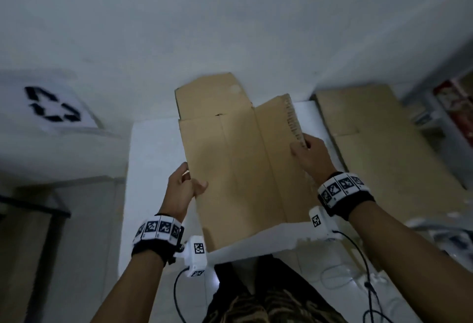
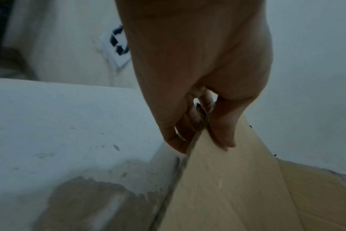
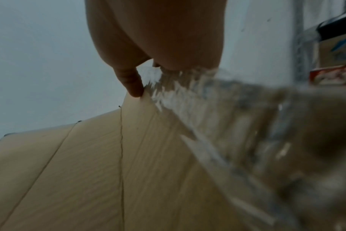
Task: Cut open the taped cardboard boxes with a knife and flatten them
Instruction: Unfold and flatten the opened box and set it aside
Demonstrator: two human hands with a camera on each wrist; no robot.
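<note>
Two hands, left hand [image 1: 183, 189] and right hand [image 1: 311, 155], one opened cardboard box [image 1: 238, 169], one flattened cardboard sheet [image 1: 378, 138], one recycling sign [image 1: 52, 104]

White bag [image 1: 51, 143] with recycling symbol [image 1: 52, 104]

A black recycling symbol [image 1: 52, 104] marks the white bin [image 1: 38, 148].
</note>
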